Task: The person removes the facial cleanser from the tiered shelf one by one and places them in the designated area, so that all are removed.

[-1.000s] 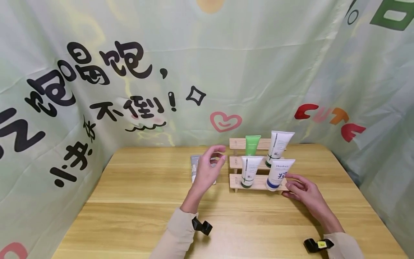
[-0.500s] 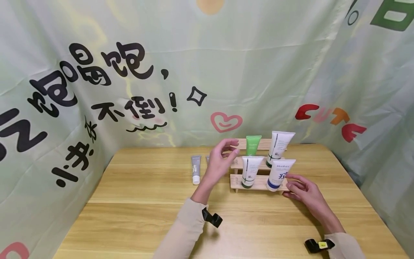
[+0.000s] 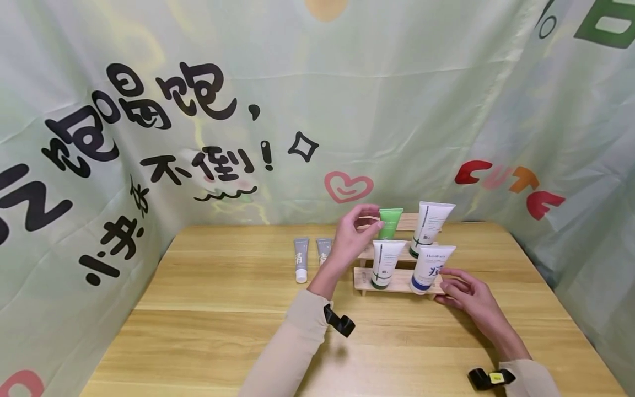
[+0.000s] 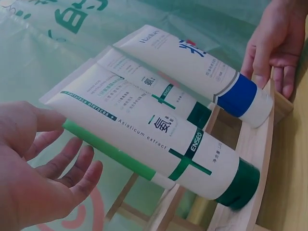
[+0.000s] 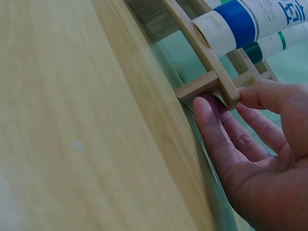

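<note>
A three-step wooden rack (image 3: 401,281) bears upright tubes standing on their caps. On its steps are a green tube (image 3: 390,223), a tall white tube (image 3: 431,226), a smaller white tube (image 3: 387,262) with a dark green cap, and a white tube (image 3: 430,267) with a blue band. My left hand (image 3: 349,234) is beside the green tube, fingers spread and curved behind it, thumb near its front; the left wrist view shows no firm grip on the green tube (image 4: 108,150). My right hand (image 3: 468,298) holds the rack's lower right end, thumb and forefinger at the board's corner (image 5: 228,94).
Two grey tubes with white caps lie on the wooden table (image 3: 213,331), left of the rack: one grey tube (image 3: 301,259) in full view, the other grey tube (image 3: 323,251) partly behind my left forearm. A printed curtain (image 3: 278,82) hangs behind and at both sides.
My left hand has moved right and slightly up, from above the grey tubes to the green tube, uncovering the grey tubes. My right hand has stayed at the rack's end.
</note>
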{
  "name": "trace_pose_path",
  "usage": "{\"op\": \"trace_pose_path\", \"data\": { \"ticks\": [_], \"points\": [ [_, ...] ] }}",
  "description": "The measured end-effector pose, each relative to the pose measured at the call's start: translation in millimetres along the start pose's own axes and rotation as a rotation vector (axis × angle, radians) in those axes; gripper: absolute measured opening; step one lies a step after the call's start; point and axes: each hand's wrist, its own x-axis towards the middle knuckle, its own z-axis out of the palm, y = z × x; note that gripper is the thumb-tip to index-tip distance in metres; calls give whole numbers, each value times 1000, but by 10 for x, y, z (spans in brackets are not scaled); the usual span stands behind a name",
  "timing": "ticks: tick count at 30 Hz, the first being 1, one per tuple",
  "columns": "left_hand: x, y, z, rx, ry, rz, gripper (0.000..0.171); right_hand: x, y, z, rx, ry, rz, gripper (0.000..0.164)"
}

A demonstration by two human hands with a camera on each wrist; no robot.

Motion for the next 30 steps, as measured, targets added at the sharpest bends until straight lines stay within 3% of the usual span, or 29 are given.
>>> {"op": "trace_pose_path", "data": {
  "ticks": [9, 22, 30],
  "points": [
    [83, -15, 76, 4, 10, -76, 34, -4, 2, -5, 16, -8, 2, 31],
    [108, -94, 90, 37, 33, -95, 25, 0, 19, -6, 44, -18, -5, 29],
    [92, -51, 78, 15, 63, -119, 22, -8, 10, -9, 28, -8, 3, 31]
  ]
}}
